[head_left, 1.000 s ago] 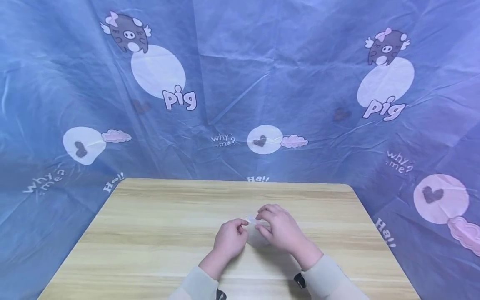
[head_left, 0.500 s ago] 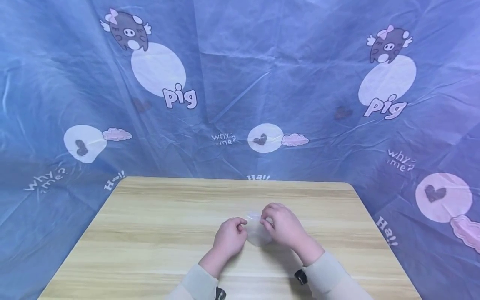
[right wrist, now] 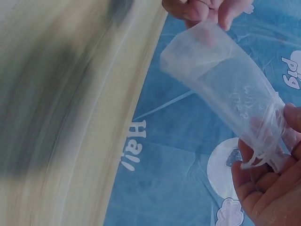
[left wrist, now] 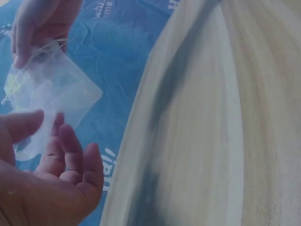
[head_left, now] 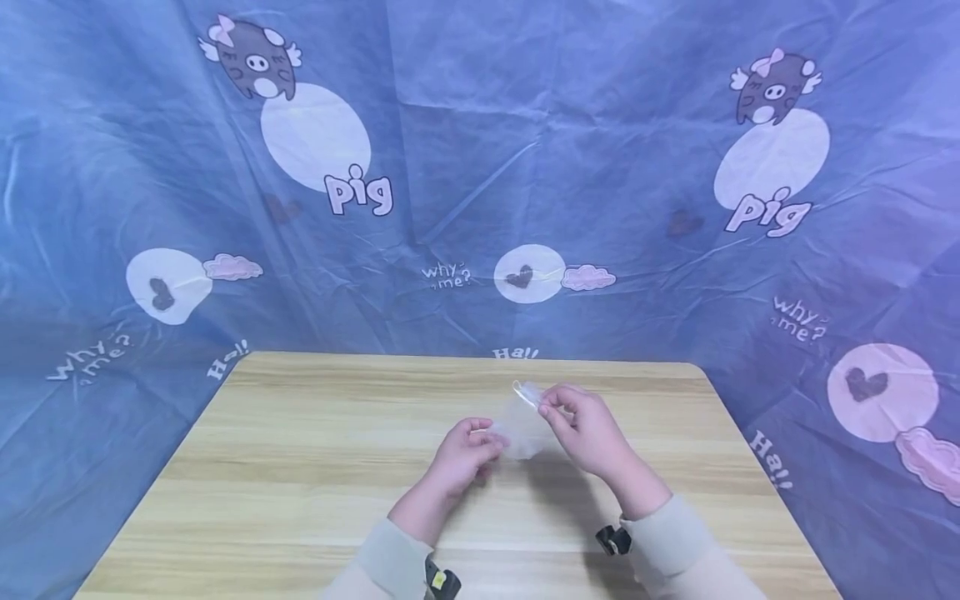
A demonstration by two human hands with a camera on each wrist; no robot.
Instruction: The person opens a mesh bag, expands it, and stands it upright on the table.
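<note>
A sheer white drawstring pouch [head_left: 521,429] is lifted above the table, between both hands. My right hand [head_left: 585,425] pinches it by the gathered end, where thin white cords [right wrist: 263,157] hang in the right wrist view. At the other end is my left hand [head_left: 465,454]; the pouch's lower part lies between its thumb and loosely curled fingers [left wrist: 70,146]. Through the thin cloth [right wrist: 221,75] I make out no contents. How firmly the left fingertips grip is hard to tell, since they are blurred in the head view.
The wood-grain table [head_left: 315,467] stretches out under both arms. A blue printed curtain [head_left: 465,192] with pig figures and lettering encloses it at the back and sides. Small black devices [head_left: 615,540] sit at the cuffs of the pale sleeves [head_left: 667,533].
The pouch has risen off the table, its gathered end swinging up and away from me. My right hand has moved up and right with it; the left hand has turned and its fingers have loosened.
</note>
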